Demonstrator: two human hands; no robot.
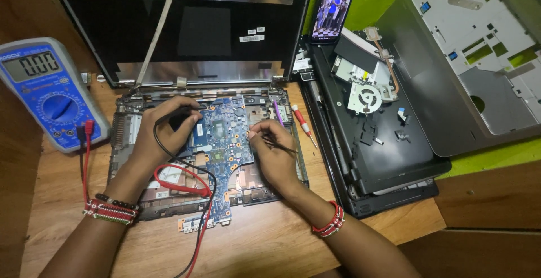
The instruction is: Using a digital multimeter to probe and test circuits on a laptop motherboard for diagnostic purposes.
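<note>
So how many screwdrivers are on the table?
1 that I can tell: a red and white screwdriver lying just right of the blue circuit board, beside the right hand. Others could be hidden under the laptop parts.

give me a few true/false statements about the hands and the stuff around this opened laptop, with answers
1. The left hand holds a black probe on the blue circuit board. True.
2. The right hand holds the red-handled screwdriver. False: it pinches a thin dark probe; the screwdriver lies on the table beside the laptop.
3. The blue multimeter sits to the left of the open laptop. True.
4. The phone lies flat on the table with a dark screen. False: it stands propped up with its screen lit.
5. Both wrists are bare. False: each wears red bead bracelets.
</note>
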